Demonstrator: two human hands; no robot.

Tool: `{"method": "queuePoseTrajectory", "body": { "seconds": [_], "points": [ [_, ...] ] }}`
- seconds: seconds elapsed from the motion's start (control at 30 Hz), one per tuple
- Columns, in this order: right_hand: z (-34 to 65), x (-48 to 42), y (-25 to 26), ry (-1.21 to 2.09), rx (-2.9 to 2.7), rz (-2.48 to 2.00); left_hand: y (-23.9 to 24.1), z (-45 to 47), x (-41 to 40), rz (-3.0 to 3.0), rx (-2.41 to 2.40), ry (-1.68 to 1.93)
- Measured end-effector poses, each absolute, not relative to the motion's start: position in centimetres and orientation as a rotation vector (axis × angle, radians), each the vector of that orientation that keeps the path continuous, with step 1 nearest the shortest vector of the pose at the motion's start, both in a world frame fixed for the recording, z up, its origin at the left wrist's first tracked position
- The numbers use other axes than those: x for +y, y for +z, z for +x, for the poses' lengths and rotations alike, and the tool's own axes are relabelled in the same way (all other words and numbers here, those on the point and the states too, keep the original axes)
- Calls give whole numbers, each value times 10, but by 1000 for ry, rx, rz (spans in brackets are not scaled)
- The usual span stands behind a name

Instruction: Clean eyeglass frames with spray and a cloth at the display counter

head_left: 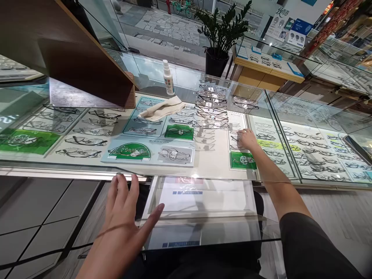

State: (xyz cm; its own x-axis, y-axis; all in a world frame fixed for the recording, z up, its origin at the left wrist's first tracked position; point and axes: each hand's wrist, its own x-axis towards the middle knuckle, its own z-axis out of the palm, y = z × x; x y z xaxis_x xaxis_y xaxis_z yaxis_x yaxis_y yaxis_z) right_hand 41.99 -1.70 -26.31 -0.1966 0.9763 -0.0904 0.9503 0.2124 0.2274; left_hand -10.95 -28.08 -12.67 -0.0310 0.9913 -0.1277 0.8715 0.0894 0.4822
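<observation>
My right hand [247, 138] reaches into the glass display case. Its fingers are bent down at a pair of eyeglasses [234, 141] on a white card with a green lower panel [243, 160]; the fingertips are partly hidden. Near the case's front edge, my left hand [123, 221] is held with fingers spread and nothing in it. Left of my right hand, several tagged eyeglasses [211, 113] lie in a column, with shadows on the white surface below. A beige cloth [162, 109] is crumpled beside them, and a white spray bottle [167, 79] stands behind it.
An open drawer [247, 197] with white papers sits below the case, between my arms. A large brown panel [84, 58] leans in from the upper left. More eyeglasses [316, 151] fill the case at right. A potted plant [216, 58] stands behind the glass.
</observation>
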Motion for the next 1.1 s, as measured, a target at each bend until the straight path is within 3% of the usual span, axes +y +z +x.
{"method": "queuePoseTrajectory", "body": {
  "seconds": [0.47,0.73,0.97,1.1],
  "points": [
    [406,-26,-248,171,2258,1934,-128,-114,-281,1849,1935,363],
    [343,-44,-207,184,2326,1989,-138,-112,-278,1885,1959,447],
    [206,-131,-191,-287,2473,1459,-136,-107,-274,1904,2004,444],
    [170,-205,-145,-687,2465,1127,-131,-105,-274,1978,1998,419]
  ]
}}
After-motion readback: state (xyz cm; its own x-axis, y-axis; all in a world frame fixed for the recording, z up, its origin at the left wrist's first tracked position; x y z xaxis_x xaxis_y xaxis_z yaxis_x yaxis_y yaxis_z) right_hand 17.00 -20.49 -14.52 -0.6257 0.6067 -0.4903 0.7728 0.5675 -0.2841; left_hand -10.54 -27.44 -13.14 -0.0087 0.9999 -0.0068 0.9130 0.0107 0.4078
